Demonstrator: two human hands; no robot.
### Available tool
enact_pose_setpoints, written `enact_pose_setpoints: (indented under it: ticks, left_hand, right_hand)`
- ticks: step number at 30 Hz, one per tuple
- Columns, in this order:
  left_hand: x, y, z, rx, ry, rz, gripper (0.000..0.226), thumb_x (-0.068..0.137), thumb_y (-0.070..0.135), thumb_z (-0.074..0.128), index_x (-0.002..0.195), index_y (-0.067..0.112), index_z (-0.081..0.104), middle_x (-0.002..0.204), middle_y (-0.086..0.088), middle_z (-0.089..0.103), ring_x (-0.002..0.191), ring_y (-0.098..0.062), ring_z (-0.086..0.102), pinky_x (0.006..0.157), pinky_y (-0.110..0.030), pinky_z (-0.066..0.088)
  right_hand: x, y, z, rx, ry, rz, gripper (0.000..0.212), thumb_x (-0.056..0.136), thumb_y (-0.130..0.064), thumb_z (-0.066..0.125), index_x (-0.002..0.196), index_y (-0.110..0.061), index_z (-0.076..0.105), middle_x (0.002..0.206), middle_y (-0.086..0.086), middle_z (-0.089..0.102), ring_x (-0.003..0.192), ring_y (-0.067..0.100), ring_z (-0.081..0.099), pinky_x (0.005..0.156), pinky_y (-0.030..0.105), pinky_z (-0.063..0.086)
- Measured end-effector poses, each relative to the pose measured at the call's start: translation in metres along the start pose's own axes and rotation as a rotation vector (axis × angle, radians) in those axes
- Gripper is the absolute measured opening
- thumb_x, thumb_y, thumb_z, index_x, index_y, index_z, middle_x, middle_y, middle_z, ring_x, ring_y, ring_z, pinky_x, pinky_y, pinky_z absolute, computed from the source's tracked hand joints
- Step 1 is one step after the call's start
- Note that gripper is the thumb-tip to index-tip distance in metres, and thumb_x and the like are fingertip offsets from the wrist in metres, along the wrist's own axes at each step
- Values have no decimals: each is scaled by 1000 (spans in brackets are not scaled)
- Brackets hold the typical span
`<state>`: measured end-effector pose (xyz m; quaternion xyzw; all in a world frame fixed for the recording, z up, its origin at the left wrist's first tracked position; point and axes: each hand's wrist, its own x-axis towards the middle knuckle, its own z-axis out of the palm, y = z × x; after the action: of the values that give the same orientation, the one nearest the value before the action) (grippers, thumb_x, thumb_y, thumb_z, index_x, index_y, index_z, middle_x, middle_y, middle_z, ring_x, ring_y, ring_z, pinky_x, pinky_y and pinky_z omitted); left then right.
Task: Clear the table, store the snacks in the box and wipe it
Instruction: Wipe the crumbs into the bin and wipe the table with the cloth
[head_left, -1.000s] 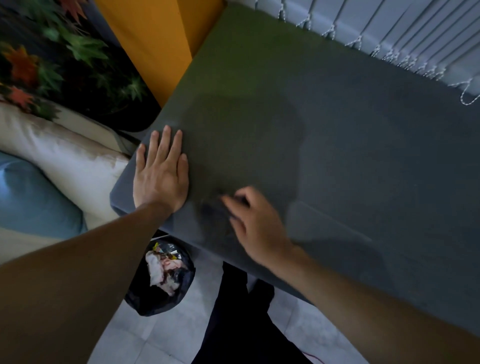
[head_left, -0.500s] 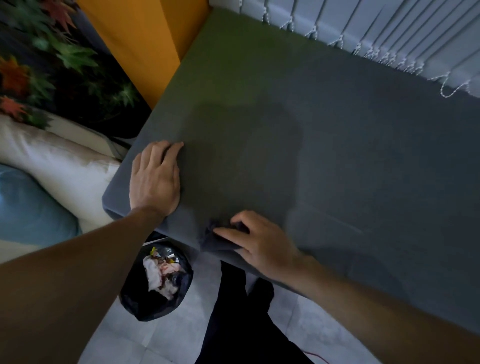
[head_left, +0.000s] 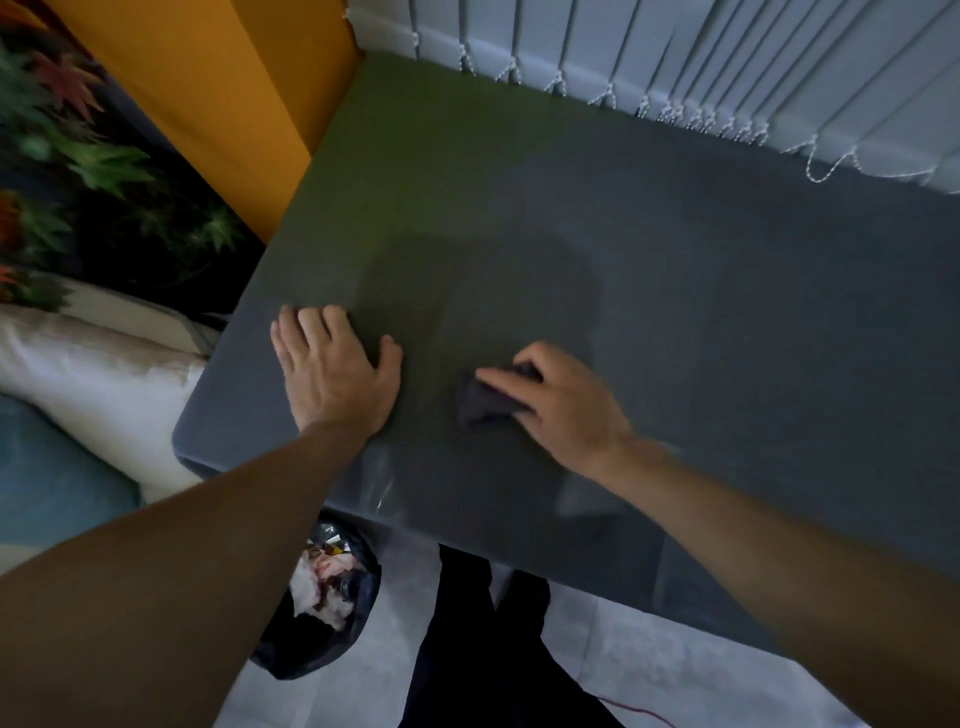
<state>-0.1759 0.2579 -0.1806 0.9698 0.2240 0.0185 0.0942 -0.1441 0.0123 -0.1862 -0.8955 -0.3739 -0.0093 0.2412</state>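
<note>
The dark grey table (head_left: 701, 291) fills the middle of the view, with no snacks or box in sight on it. My right hand (head_left: 561, 405) presses a small dark cloth (head_left: 480, 402) flat against the tabletop near the front edge; the cloth sticks out to the left of my fingers. My left hand (head_left: 332, 369) lies palm down on the table's front left corner, fingers together and slightly bent, holding nothing.
A black rubbish bag (head_left: 322, 597) with crumpled paper stands on the floor below the table's front edge. A cream cushion (head_left: 93, 374) and a blue cushion (head_left: 47, 467) lie to the left. White vertical blinds (head_left: 727, 62) hang behind the table; an orange panel (head_left: 218, 93) stands at its back left.
My right hand has slid the cloth from the table's front edge further onto the tabletop. My left hand has stayed on the front left corner, its fingers curling a little.
</note>
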Motion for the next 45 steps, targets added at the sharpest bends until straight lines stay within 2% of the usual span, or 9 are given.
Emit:
enact_pose_setpoints:
  ticks: [4,10,16,23,29,35,37,41,45]
  left_hand:
    - [16,26,10,-54,-63,207,56,93,28,38,147,11,40,149,-14,39,148,-38,20,122,-54,12]
    - [46,57,26,-6,-143,206,63,101,52,23,158,30,13,167,4,8,153,-33,-4,121,-58,-2]
    - [47,60,29,80,-168,190,69,97,65,12,158,36,-2,167,8,-6,153,-31,-12,117,-66,-4]
    - [48,59,29,102,-175,185,69,95,60,14,158,36,-1,167,7,-4,153,-32,-8,117,-67,0]
    - [49,61,28,95,-200,182,68,97,63,11,158,36,-4,167,9,-8,153,-30,-14,117,-66,-3]
    - [49,61,28,97,-198,182,68,97,64,15,158,37,-2,167,10,-6,153,-29,-12,118,-65,-2]
    - [50,60,28,90,-204,184,68,97,64,15,158,37,-2,167,10,-6,153,-28,-13,118,-65,-3]
    - [50,61,27,91,-209,178,68,97,64,14,158,37,-3,167,11,-8,153,-28,-15,118,-65,-4]
    - [50,61,26,89,-209,174,68,97,65,15,157,38,-3,167,11,-7,153,-28,-15,118,-64,-4]
  right_hand:
    - [16,19,-3,4,176,415,42,88,-18,61,130,-21,63,102,10,52,89,30,57,74,42,52]
    - [-1,18,-2,26,-61,2,48,83,-17,66,129,-27,64,103,8,57,88,26,55,77,35,47]
    - [74,74,-15,3,207,465,31,92,-23,54,119,-20,68,94,10,54,83,33,59,67,38,49]
    - [78,67,-12,6,-3,86,38,87,-24,55,122,-24,70,94,10,58,79,29,60,66,35,50]
    - [149,118,-29,-144,245,665,24,98,-31,49,117,-21,61,107,16,52,88,39,58,66,36,38]
    - [129,98,-29,-90,-19,165,36,89,-31,63,125,-32,65,100,6,56,82,32,62,64,39,52]
    - [150,127,-34,-182,81,253,26,90,-31,58,114,-30,68,96,9,57,85,34,61,65,38,47]
    - [178,167,-45,-191,328,754,22,96,-34,48,102,-18,62,103,18,57,93,40,58,66,35,35]
    - [157,111,-24,-106,167,403,30,92,-36,53,118,-28,66,102,11,60,88,37,62,69,42,51]
